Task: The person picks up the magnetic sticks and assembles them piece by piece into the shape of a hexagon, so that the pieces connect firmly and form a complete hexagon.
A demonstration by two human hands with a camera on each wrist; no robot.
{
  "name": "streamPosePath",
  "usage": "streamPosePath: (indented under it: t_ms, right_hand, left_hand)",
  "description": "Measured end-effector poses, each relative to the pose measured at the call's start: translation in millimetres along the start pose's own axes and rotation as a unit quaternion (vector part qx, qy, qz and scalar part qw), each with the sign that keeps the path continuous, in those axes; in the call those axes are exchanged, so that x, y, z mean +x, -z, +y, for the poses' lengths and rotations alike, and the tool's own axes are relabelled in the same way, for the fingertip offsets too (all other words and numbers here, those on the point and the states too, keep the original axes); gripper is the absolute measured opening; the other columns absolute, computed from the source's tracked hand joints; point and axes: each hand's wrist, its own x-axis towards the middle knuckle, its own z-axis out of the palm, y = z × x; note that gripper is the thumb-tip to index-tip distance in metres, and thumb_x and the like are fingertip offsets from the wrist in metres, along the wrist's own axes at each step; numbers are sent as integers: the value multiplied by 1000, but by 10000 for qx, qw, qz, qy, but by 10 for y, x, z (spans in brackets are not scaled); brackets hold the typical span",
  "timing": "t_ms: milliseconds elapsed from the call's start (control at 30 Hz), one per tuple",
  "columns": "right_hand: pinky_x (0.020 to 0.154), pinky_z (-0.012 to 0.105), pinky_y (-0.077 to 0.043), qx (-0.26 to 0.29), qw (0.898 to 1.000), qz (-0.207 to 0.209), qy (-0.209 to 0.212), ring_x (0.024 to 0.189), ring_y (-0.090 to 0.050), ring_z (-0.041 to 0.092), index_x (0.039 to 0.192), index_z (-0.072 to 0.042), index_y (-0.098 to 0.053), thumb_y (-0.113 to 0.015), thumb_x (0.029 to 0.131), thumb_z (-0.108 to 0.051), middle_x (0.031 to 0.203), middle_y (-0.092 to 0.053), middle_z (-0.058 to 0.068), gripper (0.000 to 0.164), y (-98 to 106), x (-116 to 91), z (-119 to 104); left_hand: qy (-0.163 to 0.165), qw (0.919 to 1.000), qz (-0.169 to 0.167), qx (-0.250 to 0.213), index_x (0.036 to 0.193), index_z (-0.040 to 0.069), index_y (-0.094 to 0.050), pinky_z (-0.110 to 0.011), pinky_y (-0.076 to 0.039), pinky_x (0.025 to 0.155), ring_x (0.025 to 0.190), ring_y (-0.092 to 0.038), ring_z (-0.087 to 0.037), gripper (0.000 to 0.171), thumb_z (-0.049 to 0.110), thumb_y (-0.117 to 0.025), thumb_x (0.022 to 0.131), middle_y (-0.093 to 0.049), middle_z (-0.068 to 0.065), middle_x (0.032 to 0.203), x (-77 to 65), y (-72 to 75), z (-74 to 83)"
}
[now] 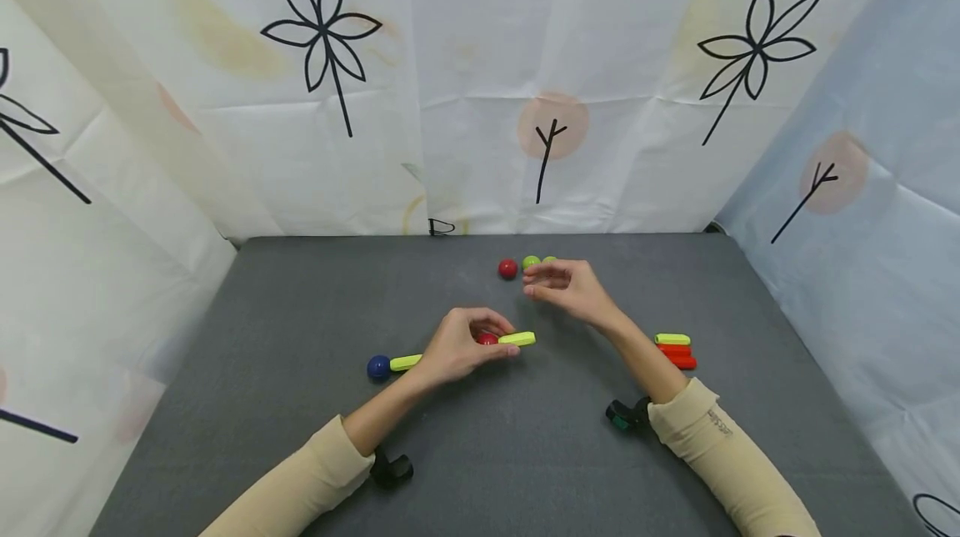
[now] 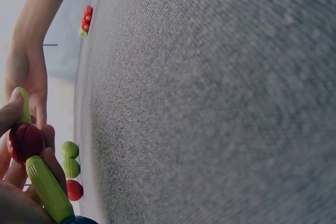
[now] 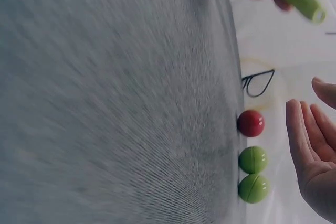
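The ball-and-stick chain (image 1: 517, 338) is over the bench (image 1: 300, 295), near its middle, gripped by the left hand (image 1: 459, 344); joining pieces seems in hand. The empty right hand (image 1: 568, 287), thumb and fingers apart, is near green balls (image 1: 531, 262) toward the far edge; adding one would call for a pinch.

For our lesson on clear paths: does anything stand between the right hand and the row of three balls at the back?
Nothing visible does: the right wrist view shows open space between the right hand and the red ball and two green balls. The left hand, gripping the ball-and-stick chain, is off to the left.
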Motion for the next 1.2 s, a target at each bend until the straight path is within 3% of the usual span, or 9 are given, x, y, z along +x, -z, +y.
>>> streamPosePath:
  t_ms: [200, 367, 567, 667, 967, 1133, 1200]
  right_hand:
    - [82, 21, -62, -147, 9996, 32, -254, 108, -80, 42, 139, 6, -66, -78, 100, -8, 136, -72, 29, 43, -10, 240, 127]
    - [78, 21, -61, -369, 9987, 53, -342, 103, -82, 38, 145, 6, -63, -79, 99, -11, 141, -71, 26, 52, -57, 398, 199]
    - [81, 35, -68, -458, 9979, -138, -429, 92, -84, 34, 149, 6, -59, -80, 99, -10, 147, -67, 26, 56, -115, 559, 261]
    - [76, 37, -68, -583, 9971, -171, -466, 83, -83, 28, 146, 5, -62, -80, 98, -9, 144, -68, 27, 53, -133, 598, 284]
    - [65, 31, -66, -643, 9966, -123, -490, 72, -80, 19, 138, 4, -68, -82, 96, -4, 136, -73, 27, 45, -198, 611, 299]
    - [68, 36, -67, -372, 9976, -124, -566, 74, -80, 20, 137, 2, -70, -82, 96, -8, 131, -74, 27, 43, -173, 550, 214]
    - [72, 42, -68, -303, 9978, -138, -576, 77, -81, 26, 136, 1, -70, -83, 97, -10, 131, -74, 27, 43, -144, 498, 158]
  left_hand:
    - [48, 9999, -114, 26, 109, 15, -83, -19, -55, 70, 80, -68, -11, 26, 25, -93, 88, -83, -5, 102, -20, -2, -10]
    - [35, 9999, -150, 16, 109, 14, -83, -19, -56, 72, 82, -69, -11, 26, 24, -94, 87, -83, -6, 103, -27, -1, -33]
    - [-22, 9999, -162, -17, 109, 14, -83, -19, -56, 71, 80, -68, -10, 26, 22, -94, 87, -83, -7, 103, -31, -2, -42]
    - [-23, 9998, -178, -36, 109, 13, -83, -19, -55, 70, 80, -68, -10, 27, 22, -94, 87, -83, -8, 102, -28, -5, -41]
    - [-1, 9998, -186, -68, 110, 13, -83, -19, -55, 69, 80, -69, -10, 26, 21, -93, 88, -83, -7, 102, -19, 0, -47]
    - [-12, 9998, -150, -86, 110, 12, -83, -19, -55, 69, 79, -68, -11, 26, 22, -93, 88, -83, -8, 102, -1, 15, -51]
    - [-1, 9999, -129, -70, 110, 11, -83, -19, -54, 69, 80, -67, -12, 27, 23, -93, 88, -83, -8, 102, 9, 21, -53]
